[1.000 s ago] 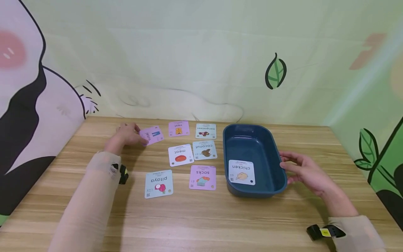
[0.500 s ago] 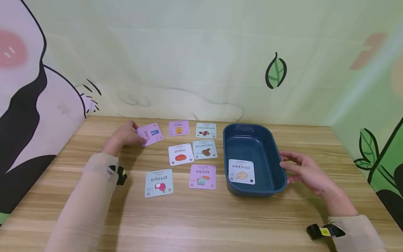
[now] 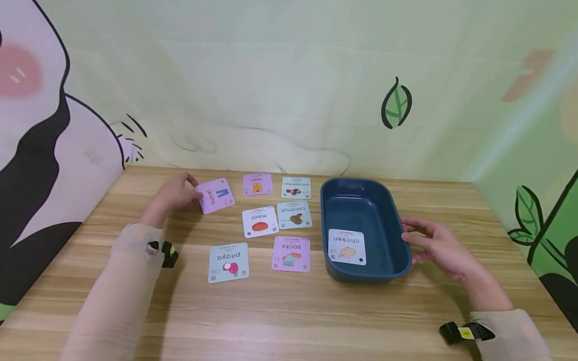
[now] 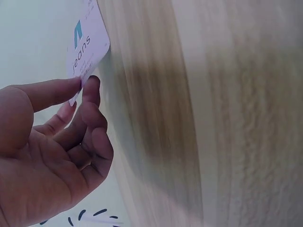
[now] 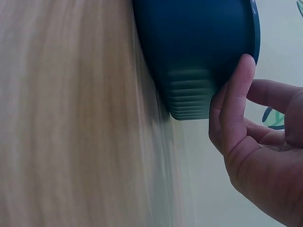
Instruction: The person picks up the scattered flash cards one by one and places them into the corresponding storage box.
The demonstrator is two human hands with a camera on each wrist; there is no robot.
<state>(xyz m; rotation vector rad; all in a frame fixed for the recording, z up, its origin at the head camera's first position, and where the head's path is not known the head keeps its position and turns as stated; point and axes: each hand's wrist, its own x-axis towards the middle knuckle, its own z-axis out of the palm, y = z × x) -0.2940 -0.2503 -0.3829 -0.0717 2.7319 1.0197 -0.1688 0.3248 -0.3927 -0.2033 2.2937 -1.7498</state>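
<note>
My left hand pinches the lower left corner of the purple jeans card between thumb and fingers. In the left wrist view the jeans card is tilted up off the wooden table. At the right, my right hand touches the outer side wall of the dark blue bin. From the right wrist, the thumb lies along the bin's ribbed outside wall, just under the rim. A white chicken card lies inside the bin at its near left.
On the table lie a vest card, a mangosteen card, a coconut card, a meat card, a pitaya card and a socks card. A printed backdrop rises behind.
My left hand has lifted the jeans card, which turned more toward the camera, and its fingers now hold only the corner. The right hand and bin have stayed in place.
</note>
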